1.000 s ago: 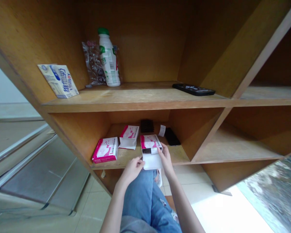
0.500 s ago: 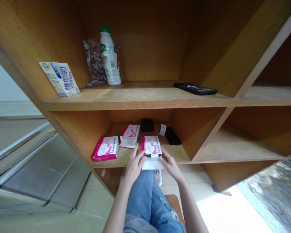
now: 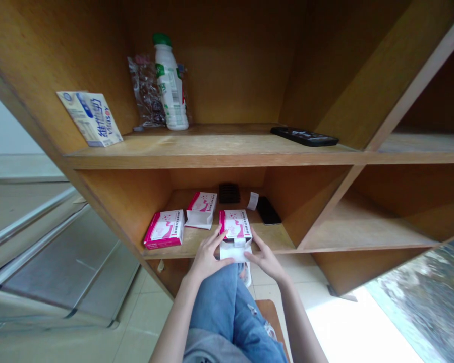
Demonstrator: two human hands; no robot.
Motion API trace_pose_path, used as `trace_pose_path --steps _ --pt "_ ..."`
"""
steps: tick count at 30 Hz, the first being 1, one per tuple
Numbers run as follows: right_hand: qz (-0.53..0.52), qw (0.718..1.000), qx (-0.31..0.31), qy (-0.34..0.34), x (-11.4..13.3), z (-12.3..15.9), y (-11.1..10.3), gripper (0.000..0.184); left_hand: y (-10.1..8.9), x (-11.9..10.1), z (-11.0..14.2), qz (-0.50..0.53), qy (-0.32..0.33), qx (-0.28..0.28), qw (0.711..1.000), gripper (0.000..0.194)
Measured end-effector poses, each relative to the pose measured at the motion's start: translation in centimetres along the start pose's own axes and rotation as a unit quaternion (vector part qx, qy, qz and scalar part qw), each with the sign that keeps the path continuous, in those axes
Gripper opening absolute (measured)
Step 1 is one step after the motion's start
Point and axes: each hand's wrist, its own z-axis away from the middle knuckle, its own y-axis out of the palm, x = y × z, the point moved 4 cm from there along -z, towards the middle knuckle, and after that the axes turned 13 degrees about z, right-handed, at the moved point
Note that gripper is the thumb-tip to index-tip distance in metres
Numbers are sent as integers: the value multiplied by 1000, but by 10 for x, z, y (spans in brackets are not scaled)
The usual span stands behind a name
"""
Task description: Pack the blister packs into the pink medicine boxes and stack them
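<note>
A pink and white cardboard box (image 3: 235,223) lies at the front of the lower shelf, its near end open and a white flap (image 3: 232,252) hanging towards me. My left hand (image 3: 207,254) grips the left side, fingers along the box and thumb at the flap's lower edge. On the other side, my right hand (image 3: 265,257) holds the right edge, its thumb against the flap's right corner. The inside of the box is mostly hidden. Beside it, a second such box (image 3: 202,202) has its white end flap open, and a third box (image 3: 167,226) appears closed.
Behind the boxes sit a black slotted object (image 3: 229,192), a white paper slip (image 3: 252,200) and a black phone (image 3: 268,210). The upper shelf (image 3: 219,146) bears a drink carton (image 3: 94,121), a green-capped bottle (image 3: 171,85), a clear wrapper (image 3: 146,93) and a flat black device (image 3: 304,136).
My left thumb has come down onto the flap's lower edge, and my right thumb has lowered to its corner. The flap hangs lower. The view has shifted slightly.
</note>
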Motion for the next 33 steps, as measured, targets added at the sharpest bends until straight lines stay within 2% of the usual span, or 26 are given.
trace_pose_path --steps 2,5,9,13,25,33 --pt "1 999 44 -13 1 1 -5 92 -2 0 2 -2 -1 27 1000 95" --pt "-1 998 52 -24 1 2 -6 99 -3 0 2 3 -5 27 1000 94" --pt "-29 999 22 -24 0 2 -2 94 -1 2 1 11 -12 -4 1000 73" --pt "-52 999 -1 -6 -4 3 -1 80 1 2 0 19 -10 -34 999 61" --pt "-72 996 -35 48 -4 1 6 68 4 1 -4 21 -10 -99 995 45" --pt "-64 992 -100 41 -7 -2 9 56 5 1 -8 47 -13 -137 989 33"
